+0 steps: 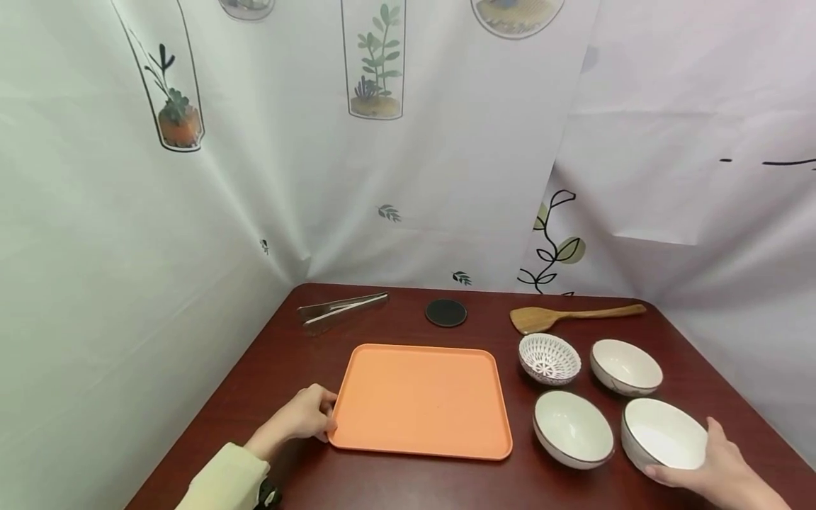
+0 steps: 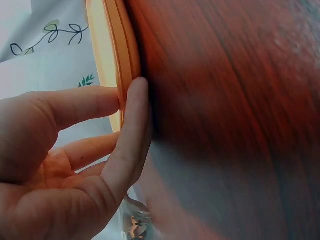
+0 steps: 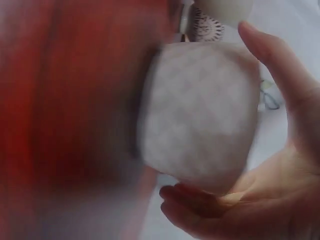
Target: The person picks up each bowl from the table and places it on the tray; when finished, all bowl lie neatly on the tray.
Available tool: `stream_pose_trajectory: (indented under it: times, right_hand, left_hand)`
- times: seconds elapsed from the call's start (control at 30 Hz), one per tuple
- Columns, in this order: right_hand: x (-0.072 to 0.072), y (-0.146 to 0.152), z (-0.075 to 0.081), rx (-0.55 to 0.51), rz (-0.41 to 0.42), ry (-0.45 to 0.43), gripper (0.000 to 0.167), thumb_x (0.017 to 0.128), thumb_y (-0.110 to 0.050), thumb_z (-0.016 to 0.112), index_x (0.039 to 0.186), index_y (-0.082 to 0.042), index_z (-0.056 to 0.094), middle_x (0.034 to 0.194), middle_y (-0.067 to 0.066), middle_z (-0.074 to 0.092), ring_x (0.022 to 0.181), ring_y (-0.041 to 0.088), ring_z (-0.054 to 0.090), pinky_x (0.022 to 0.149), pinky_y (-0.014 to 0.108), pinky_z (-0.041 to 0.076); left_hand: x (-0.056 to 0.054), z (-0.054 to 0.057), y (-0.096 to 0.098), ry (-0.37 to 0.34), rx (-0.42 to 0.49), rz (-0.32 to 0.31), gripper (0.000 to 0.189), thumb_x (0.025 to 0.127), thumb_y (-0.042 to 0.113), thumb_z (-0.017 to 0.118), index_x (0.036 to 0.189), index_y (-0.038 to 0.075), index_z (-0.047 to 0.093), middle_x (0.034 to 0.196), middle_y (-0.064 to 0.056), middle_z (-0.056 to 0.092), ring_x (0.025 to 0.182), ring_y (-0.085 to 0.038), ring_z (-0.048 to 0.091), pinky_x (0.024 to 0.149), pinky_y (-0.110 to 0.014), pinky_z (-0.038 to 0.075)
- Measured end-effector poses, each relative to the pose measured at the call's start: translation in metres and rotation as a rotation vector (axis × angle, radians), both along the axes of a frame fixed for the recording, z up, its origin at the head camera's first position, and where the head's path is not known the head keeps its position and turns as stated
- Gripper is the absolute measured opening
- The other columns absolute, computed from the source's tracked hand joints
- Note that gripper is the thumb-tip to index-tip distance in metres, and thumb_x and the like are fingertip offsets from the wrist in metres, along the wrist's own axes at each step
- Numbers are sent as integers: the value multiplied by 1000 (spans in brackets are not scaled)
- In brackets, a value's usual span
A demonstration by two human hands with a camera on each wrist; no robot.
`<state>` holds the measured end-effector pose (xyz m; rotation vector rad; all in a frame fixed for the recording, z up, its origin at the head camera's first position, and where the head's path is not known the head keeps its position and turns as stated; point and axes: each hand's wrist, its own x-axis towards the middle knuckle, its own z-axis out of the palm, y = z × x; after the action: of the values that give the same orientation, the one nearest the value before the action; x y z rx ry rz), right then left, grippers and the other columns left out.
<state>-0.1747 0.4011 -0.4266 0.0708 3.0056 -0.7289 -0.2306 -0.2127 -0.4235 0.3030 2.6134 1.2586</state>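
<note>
My left hand (image 1: 306, 414) pinches the near left edge of an orange rectangular tray (image 1: 421, 404). In the left wrist view, thumb and fingers meet on the tray's rim (image 2: 114, 40), close over the table. At the lower right, my right hand (image 1: 720, 464) grips a deep white bowl (image 1: 666, 433), which leans with its opening toward me. The right wrist view shows the bowl's faintly patterned outer side (image 3: 200, 110), with the thumb at its rim and fingers curled round the opposite side. Just left of it sits a pale dark-rimmed bowl (image 1: 574, 427).
Behind these stand a patterned bowl (image 1: 550, 359) and another white bowl (image 1: 627, 366). A wooden spatula (image 1: 574, 315), a black round coaster (image 1: 445, 312) and metal tongs (image 1: 341, 307) lie along the back of the dark red table (image 1: 395, 485). White printed curtains (image 1: 408, 177) enclose the table.
</note>
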Motion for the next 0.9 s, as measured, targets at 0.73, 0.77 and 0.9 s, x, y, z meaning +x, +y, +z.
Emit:
stream_pose_trajectory:
  times: [0.73,0.77,0.9]
  right_hand:
    - [-3,-40,38,-250,76,365,73,72,-14,85,130,3,45,106,6,59,83,-8,51,64,12,44]
    - [-4,-44,40,-260,85,376,73,70,-13,86,130,2,46,106,5,58,85,-7,52,65,12,44]
    - [-8,-59,48,-255,79,361,83,71,-16,86,134,5,38,118,9,49,88,-12,45,65,10,41]
  left_hand:
    - [0,-2,1,29,-30,37,54,69,-16,60,123,-24,53,64,-9,58,54,-20,65,48,-31,59]
    - [0,-1,2,28,-32,39,55,69,-16,60,123,-23,54,64,-9,58,54,-20,65,48,-31,59]
    - [-1,-1,3,25,-50,47,54,70,-16,61,123,-22,54,63,-9,58,54,-20,64,48,-31,59]
